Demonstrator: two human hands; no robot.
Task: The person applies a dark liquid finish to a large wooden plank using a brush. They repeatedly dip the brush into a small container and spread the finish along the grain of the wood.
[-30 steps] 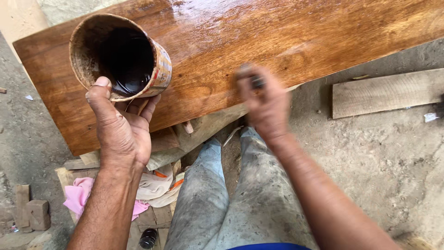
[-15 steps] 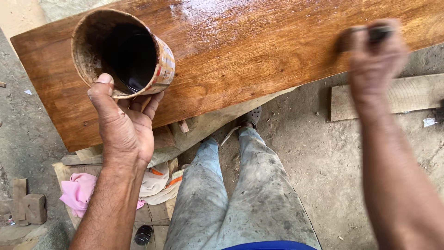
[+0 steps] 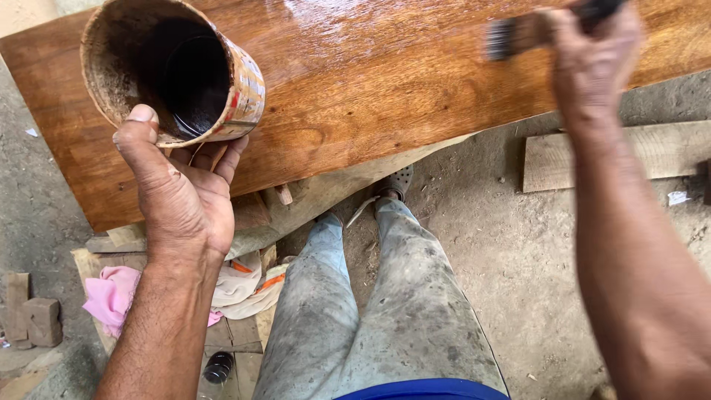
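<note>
The left hand [image 3: 181, 196] gripped a rusty round metal can [image 3: 174, 70] of dark liquid, thumb hooked over its rim. The right hand [image 3: 592, 63] was closed around a dark-handled paintbrush [image 3: 533, 30], its bristles over the glossy brown wooden plank [image 3: 370, 89] stretching between both hands. A pink cloth [image 3: 111, 296] lay below the left wrist.

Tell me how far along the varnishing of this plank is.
Most of the wooden plank already looks wet and glossy across its middle. In hand: the left hand holds a stained tin can of dark liquid, and the right hand holds a brush over the plank's right part. The left end, below the can, looks duller, so that may be left.
</note>
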